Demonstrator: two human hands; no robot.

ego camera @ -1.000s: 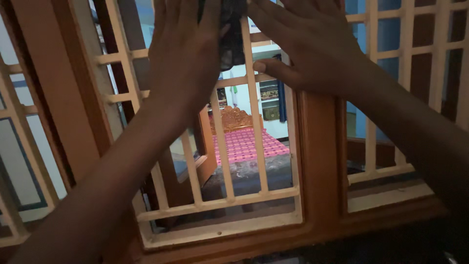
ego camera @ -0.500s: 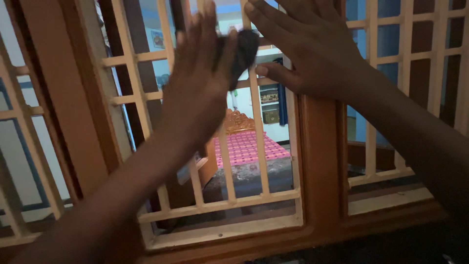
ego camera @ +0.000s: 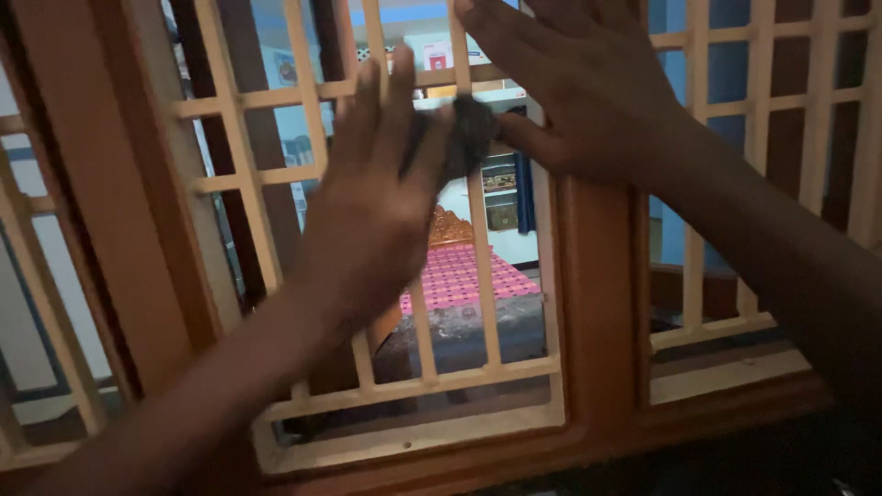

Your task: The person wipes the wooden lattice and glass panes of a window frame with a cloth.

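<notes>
Left hand (ego camera: 386, 184): fingers spread flat, pressing dark cloth (ego camera: 470, 133) against cream window grille (ego camera: 478, 266). Right hand (ego camera: 579, 92): open, palm flat on grille, thumb touching cloth.

Left arm: I have it reaching up from the lower left, forearm slanting toward the middle.
Left hand (ego camera: 381, 188): raised, back toward me, fingers (ego camera: 397, 92) pointing up and close together; it is blurred, so I can only say the palm seems pressed flat forward.
Right arm: I have it coming in from the lower right, forearm rising leftward.
Right hand (ego camera: 588, 92): spread flat, back toward me, fingers pointing up and left, thumb stretched toward my left hand.
</notes>
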